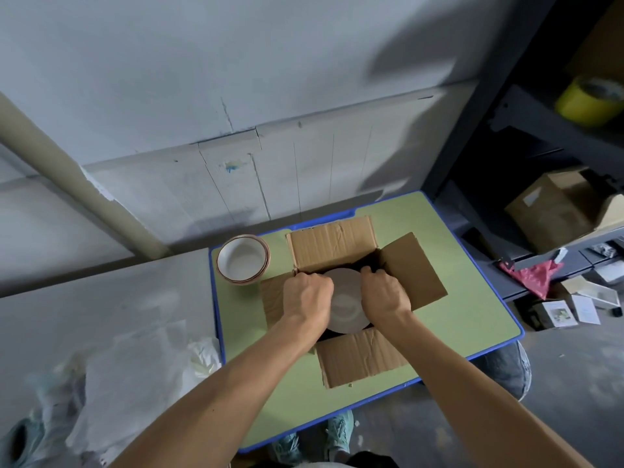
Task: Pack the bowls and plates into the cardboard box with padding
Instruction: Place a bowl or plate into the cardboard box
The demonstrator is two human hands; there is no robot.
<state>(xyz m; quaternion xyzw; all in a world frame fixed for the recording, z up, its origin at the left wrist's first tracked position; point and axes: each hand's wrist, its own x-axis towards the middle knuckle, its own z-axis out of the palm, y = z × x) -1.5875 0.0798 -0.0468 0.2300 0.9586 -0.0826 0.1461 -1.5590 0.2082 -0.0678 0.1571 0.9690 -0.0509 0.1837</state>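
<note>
An open cardboard box (334, 244) sits on the green table (466, 319) with its flaps spread out. A white plate (346, 304) lies in the box opening. My left hand (305, 293) grips the plate's left rim with curled fingers. My right hand (385, 292) grips its right rim, fingertips over the far edge. A stack of white bowls (241, 258) with brown rims stands on the table left of the box. The box's inside is dark and mostly hidden.
White padding sheets (135, 373) lie on the grey floor to the left of the table. A dark shelf (526, 231) on the right holds a cardboard box (557, 207), yellow tape (589, 101) and small packages. A wall stands close behind the table.
</note>
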